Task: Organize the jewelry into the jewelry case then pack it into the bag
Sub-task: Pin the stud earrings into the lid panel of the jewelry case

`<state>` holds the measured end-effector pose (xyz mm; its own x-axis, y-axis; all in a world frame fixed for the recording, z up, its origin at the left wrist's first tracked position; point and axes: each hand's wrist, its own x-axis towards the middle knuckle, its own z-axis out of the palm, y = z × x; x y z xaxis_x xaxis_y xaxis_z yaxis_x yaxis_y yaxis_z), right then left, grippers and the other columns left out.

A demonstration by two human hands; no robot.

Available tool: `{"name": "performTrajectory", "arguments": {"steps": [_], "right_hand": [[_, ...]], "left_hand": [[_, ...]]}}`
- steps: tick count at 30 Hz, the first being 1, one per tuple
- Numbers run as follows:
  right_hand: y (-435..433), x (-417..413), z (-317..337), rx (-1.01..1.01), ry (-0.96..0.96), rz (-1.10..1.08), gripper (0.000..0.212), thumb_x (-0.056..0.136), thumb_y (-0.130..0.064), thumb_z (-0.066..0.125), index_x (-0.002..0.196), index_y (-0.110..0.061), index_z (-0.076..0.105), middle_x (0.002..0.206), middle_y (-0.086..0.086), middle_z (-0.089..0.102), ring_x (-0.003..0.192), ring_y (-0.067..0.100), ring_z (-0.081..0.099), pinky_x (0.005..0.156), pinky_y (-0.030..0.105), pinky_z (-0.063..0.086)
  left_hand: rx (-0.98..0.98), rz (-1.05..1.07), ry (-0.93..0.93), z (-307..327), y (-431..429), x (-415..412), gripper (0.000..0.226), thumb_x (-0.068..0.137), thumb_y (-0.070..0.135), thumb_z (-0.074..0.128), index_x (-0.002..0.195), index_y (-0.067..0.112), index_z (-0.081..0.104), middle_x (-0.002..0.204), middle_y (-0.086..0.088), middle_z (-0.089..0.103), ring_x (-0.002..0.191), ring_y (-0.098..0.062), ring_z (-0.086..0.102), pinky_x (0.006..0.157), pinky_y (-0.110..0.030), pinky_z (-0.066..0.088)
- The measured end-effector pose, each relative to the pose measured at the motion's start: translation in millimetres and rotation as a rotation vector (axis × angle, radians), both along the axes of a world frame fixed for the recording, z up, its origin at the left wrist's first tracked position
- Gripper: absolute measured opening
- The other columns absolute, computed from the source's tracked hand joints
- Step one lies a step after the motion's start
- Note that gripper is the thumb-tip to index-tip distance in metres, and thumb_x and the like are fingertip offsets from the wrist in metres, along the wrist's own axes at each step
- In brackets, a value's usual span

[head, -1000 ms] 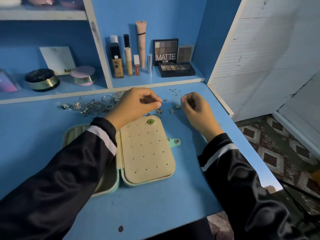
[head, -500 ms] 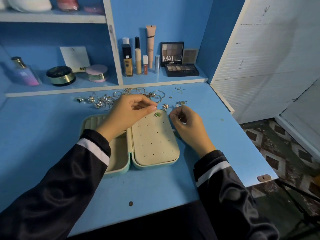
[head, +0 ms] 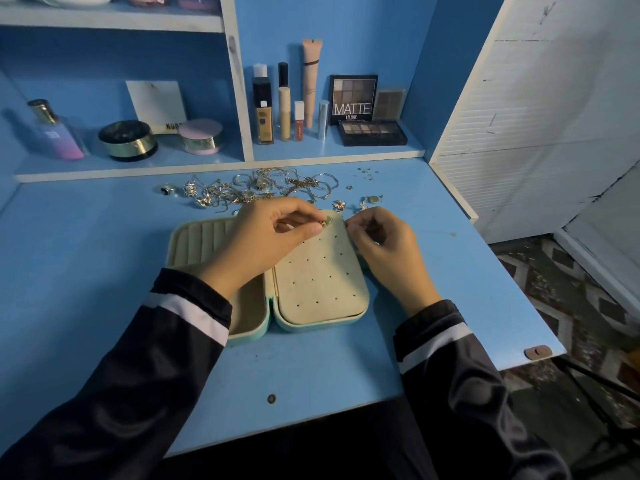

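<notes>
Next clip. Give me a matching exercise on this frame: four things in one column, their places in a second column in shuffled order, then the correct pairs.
Things:
1. mint-green open jewelry case
2. tangled pile of silver and gold jewelry
3. black "MATTE" eyeshadow palette
4. pink-and-blue perfume bottle

Places:
A. far left of the lower shelf
B. on the blue desk, under both hands
C. propped against the back wall, right shelf bay
D. on the desk, between case and shelf edge

Pairs: 1-B, 2-D, 3-C, 4-A
</notes>
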<state>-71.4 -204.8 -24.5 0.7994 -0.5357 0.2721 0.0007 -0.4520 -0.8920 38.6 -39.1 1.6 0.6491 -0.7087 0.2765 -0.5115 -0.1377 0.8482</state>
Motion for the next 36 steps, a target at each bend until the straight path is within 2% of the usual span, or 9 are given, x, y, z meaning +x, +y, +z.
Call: {"name": "performTrajectory", "arguments": {"steps": [3, 8, 13, 15, 19, 23, 26, 29, 36], "right_hand": [[-1, 0, 0, 0.044, -0.012, 0.005, 0.006, 0.091, -0.006, 0.061, 0.089, -0.009, 0.067, 0.082, -0.004, 0.067, 0.074, 0.009, 0.060, 0.074, 0.029, 0.053], [-1, -1, 3, 0.092, -0.048, 0.035, 0.006, 0.092, -0.006, 0.062, 0.092, -0.007, 0.067, 0.083, -0.003, 0.066, 0.073, 0.008, 0.057, 0.070, 0.019, 0.046], [0, -1, 7, 0.163, -0.106, 0.060, 0.005, 0.093, -0.008, 0.062, 0.091, -0.009, 0.067, 0.092, 0.014, 0.069, 0.080, 0.017, 0.059, 0.074, 0.031, 0.050], [2, -2, 9, 0.187, -0.118, 0.069, 0.005, 0.093, -0.008, 0.062, 0.091, -0.008, 0.066, 0.094, 0.018, 0.069, 0.078, 0.017, 0.059, 0.074, 0.032, 0.050], [3, -3, 12, 0.227, -0.140, 0.084, 0.005, 0.094, -0.007, 0.061, 0.092, -0.004, 0.065, 0.098, 0.017, 0.069, 0.081, 0.016, 0.060, 0.075, 0.030, 0.052], [4, -4, 12, 0.256, -0.150, 0.104, 0.007, 0.094, -0.007, 0.061, 0.094, -0.001, 0.065, 0.102, 0.016, 0.069, 0.086, 0.022, 0.061, 0.078, 0.034, 0.053], [5, -4, 15, 0.266, -0.163, 0.110, 0.006, 0.094, -0.005, 0.061, 0.094, 0.000, 0.065, 0.102, 0.015, 0.070, 0.084, 0.018, 0.061, 0.075, 0.027, 0.052], [6, -4, 16, 0.276, -0.167, 0.113, 0.005, 0.093, -0.003, 0.061, 0.093, 0.000, 0.064, 0.102, 0.013, 0.070, 0.082, 0.013, 0.060, 0.072, 0.022, 0.050], [7, -4, 17, 0.285, -0.182, 0.121, 0.006, 0.093, -0.001, 0.060, 0.094, 0.003, 0.064, 0.100, 0.011, 0.070, 0.080, 0.010, 0.061, 0.071, 0.020, 0.050]], "left_hand": [[0.013, -0.006, -0.039, -1, 1, 0, 0.017, 0.086, 0.019, 0.074, 0.093, 0.034, 0.073, 0.093, 0.020, 0.074, 0.089, -0.001, 0.069, 0.078, -0.020, 0.052], [0.018, 0.001, -0.054, 0, 2, 1, 0.018, 0.085, 0.021, 0.075, 0.092, 0.038, 0.073, 0.089, 0.021, 0.072, 0.082, -0.001, 0.065, 0.071, -0.014, 0.048], [-0.003, -0.002, -0.041, -1, 0, -1, 0.020, 0.084, 0.021, 0.077, 0.091, 0.040, 0.073, 0.090, 0.018, 0.073, 0.080, -0.010, 0.065, 0.073, -0.026, 0.052], [-0.012, -0.003, -0.052, -1, -1, -3, 0.019, 0.085, 0.020, 0.076, 0.092, 0.038, 0.073, 0.089, 0.015, 0.073, 0.080, -0.011, 0.065, 0.074, -0.028, 0.052], [-0.021, 0.005, -0.044, 2, -2, -4, 0.016, 0.086, 0.021, 0.075, 0.094, 0.035, 0.074, 0.091, 0.010, 0.073, 0.082, -0.012, 0.065, 0.074, -0.023, 0.051], [-0.021, 0.010, -0.050, 3, -4, -4, 0.015, 0.086, 0.023, 0.075, 0.094, 0.035, 0.073, 0.092, 0.012, 0.073, 0.084, -0.010, 0.066, 0.072, -0.018, 0.050], [-0.026, 0.010, -0.034, 3, -5, -5, 0.014, 0.086, 0.023, 0.075, 0.094, 0.034, 0.074, 0.092, 0.012, 0.073, 0.084, -0.009, 0.066, 0.072, -0.014, 0.047], [-0.034, 0.004, -0.029, 4, -5, -5, 0.014, 0.086, 0.023, 0.075, 0.095, 0.034, 0.074, 0.092, 0.013, 0.073, 0.085, -0.009, 0.066, 0.074, -0.018, 0.049], [-0.038, 0.003, -0.020, 5, -6, -6, 0.013, 0.086, 0.022, 0.075, 0.096, 0.030, 0.075, 0.093, 0.011, 0.074, 0.083, -0.007, 0.066, 0.073, -0.015, 0.048]]}}
